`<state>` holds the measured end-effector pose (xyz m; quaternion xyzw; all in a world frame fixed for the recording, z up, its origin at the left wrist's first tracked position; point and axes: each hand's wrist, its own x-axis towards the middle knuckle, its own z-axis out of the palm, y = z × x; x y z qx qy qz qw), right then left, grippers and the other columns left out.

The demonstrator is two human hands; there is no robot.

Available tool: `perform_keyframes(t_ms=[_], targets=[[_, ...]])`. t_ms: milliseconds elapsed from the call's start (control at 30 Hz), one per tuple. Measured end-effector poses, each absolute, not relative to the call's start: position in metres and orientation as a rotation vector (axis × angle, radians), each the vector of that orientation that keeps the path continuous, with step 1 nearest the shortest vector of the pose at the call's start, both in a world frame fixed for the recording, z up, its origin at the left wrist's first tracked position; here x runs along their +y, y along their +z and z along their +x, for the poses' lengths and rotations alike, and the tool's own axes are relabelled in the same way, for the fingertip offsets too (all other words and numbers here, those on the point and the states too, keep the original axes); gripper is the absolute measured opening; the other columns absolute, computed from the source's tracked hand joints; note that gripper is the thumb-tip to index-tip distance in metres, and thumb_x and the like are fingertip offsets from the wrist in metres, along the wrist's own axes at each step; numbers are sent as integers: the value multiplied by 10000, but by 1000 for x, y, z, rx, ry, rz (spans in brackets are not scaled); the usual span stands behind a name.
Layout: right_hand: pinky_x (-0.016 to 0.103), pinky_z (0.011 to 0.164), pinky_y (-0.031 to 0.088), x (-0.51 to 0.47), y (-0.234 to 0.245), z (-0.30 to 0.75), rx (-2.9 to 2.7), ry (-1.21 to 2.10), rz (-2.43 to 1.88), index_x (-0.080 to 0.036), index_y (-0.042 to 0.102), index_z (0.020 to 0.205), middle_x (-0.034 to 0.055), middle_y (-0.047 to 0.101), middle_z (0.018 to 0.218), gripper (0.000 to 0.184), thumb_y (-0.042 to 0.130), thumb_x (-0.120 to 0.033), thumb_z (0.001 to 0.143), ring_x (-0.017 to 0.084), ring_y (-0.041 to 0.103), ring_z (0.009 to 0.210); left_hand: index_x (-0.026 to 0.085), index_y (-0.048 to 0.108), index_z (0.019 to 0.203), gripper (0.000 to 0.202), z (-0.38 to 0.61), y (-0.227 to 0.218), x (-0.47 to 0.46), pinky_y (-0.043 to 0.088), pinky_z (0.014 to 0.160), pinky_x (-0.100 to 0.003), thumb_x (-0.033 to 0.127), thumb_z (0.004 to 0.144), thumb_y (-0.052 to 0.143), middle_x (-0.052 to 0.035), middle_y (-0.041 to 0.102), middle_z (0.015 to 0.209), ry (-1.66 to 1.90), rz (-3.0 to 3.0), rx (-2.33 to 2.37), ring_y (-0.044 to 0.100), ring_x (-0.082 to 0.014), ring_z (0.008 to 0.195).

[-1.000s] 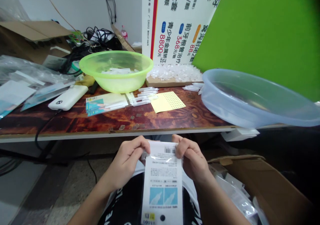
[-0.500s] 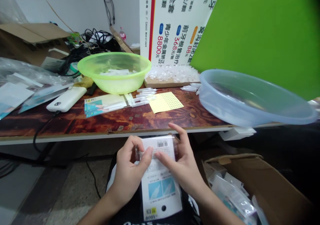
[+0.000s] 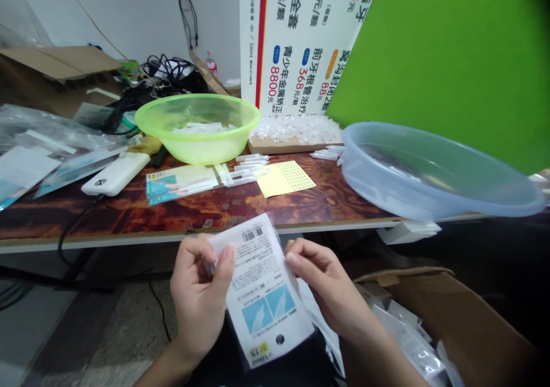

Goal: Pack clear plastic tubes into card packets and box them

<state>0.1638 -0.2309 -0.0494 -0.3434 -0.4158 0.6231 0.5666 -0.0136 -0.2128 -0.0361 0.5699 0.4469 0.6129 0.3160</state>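
A white printed packet with a barcode and two blue pictures is held below the table's front edge, tilted to the left. My left hand pinches its upper left corner between thumb and fingers. My right hand touches its right edge with curled fingers. Ahead on the wooden table lie a yellow sticker sheet, several clear tubes and a stack of similar packets.
A green bowl and a large blue basin stand on the table. A white power bank, plastic bags and cables lie at the left. A cardboard box with packets sits low at my right. A poster and green board stand behind.
The packet has turned from upright to tilted left. My left hand has shifted left to pinch its corner, and my right hand has slid from its face to its right edge.
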Motion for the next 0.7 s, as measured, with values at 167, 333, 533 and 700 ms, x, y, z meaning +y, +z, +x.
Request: perform_keyframes(t_ms=[167, 333, 533, 700], targets=[[213, 548, 362, -231, -44, 159, -986, 1367, -983, -167, 577, 710, -19, 543, 648, 351, 715, -467, 827, 99, 460, 577, 270, 396, 929, 295, -9, -38, -218, 454, 574, -177, 134, 843, 642, 64, 499, 826, 1742, 1625, 1160, 535, -83, 633], [228, 503, 330, -234, -42, 160, -1260, 809, -1175, -183, 563, 714, -13, 522, 639, 277, 580, -352, 932, 109, 449, 560, 285, 453, 1117, 357, -26, -27, -212, 444, 503, -183, 204, 837, 660, 76, 498, 704, 1370, 1659, 1131, 534, -108, 559], [238, 514, 346, -239, -39, 165, -1556, 360, -1182, -193, 535, 750, -16, 517, 658, 205, 525, -202, 954, 104, 465, 553, 267, 590, 1223, 401, -47, 10, -172, 506, 804, -278, 399, 853, 669, -60, 678, 1110, 577, 1801, 951, 646, -236, 1009], [242, 507, 335, -238, -41, 160, -1612, 311, -1146, -202, 524, 778, -15, 509, 674, 186, 510, -178, 962, 106, 453, 548, 172, 700, 826, 268, -13, 24, -154, 427, 579, -230, 428, 758, 740, -15, 664, 731, 477, 1697, 910, 581, -157, 649]])
